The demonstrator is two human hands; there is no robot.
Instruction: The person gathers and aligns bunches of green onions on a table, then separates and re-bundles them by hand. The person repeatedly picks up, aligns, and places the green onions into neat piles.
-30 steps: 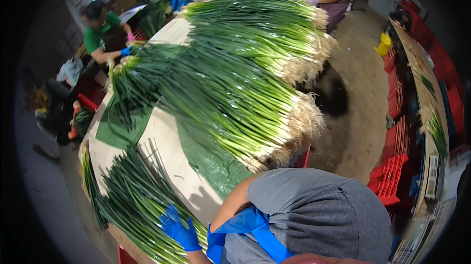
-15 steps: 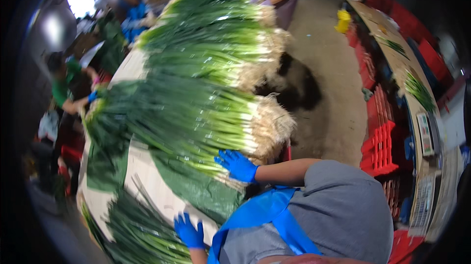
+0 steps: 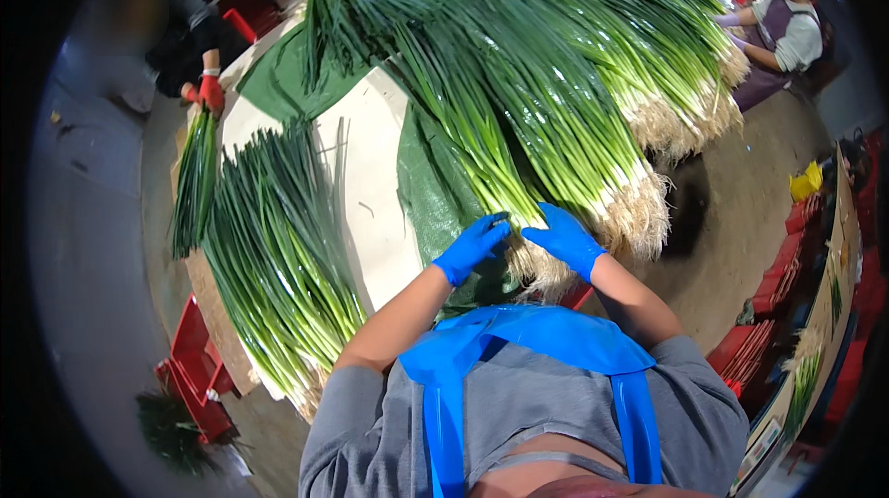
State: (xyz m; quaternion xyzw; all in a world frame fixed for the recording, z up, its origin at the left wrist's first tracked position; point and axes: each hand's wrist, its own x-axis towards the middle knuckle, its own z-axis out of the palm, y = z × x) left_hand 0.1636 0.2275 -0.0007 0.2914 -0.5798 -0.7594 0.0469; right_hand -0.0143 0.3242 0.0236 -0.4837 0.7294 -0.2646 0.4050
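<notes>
Long spring onions lie side by side in a large heap (image 3: 556, 95), dark green tops pointing away and pale rooted ends toward me. At the near edge of this heap, my blue-gloved left hand (image 3: 474, 248) is beside the white ends of a bunch of spring onions (image 3: 500, 179), its fingers stretched out. My right hand (image 3: 567, 241), gloved in blue as well, rests on the bunch's other side with fingers extended and apart. The roots (image 3: 542, 271) show between and below my hands. Beneath the bunch lies a green plastic sheet (image 3: 435, 192).
Another spring onion pile (image 3: 273, 248) lies on the pale table (image 3: 366, 183) to my left. A person's red-gloved hand (image 3: 211, 93) holds a bunch beyond it. Across the heap stands a person in a purple apron (image 3: 778, 35). Red crates (image 3: 194, 368) stand on the floor at left.
My view has turned left. My left hand has come from near the separate pile to the heap's edge, and both hands now flank one bunch's white ends.
</notes>
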